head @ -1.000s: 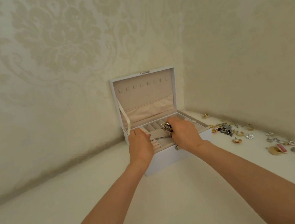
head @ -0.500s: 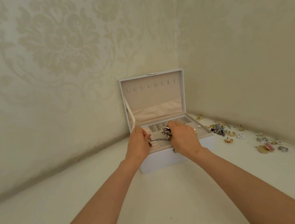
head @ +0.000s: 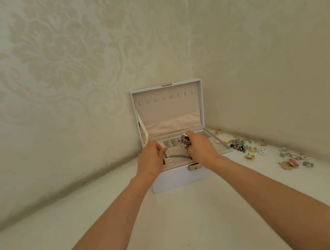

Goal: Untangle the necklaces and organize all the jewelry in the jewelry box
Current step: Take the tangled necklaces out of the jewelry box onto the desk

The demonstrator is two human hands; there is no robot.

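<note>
A white jewelry box [head: 177, 179] stands open in the corner of the table, its lid [head: 168, 106] upright with a row of hooks. Both my hands are over its beige tray. My right hand [head: 201, 148] grips a tangled clump of necklaces [head: 184, 140] with beads and dark stones. A silver chain [head: 178, 156] runs from that clump across the tray to my left hand [head: 151, 159], whose fingers pinch its end. The fingertips of both hands are partly hidden.
Loose jewelry [head: 237, 144] lies scattered on the white table [head: 176, 221] right of the box: rings, earrings, a pink and gold piece [head: 290, 163]. Patterned walls close in behind and at the right. The table's curved front edge is near me.
The view has shifted, so the box sits further right and lower. My right hand has lifted the clump slightly toward the back of the tray, and the chain now stretches between my hands.
</note>
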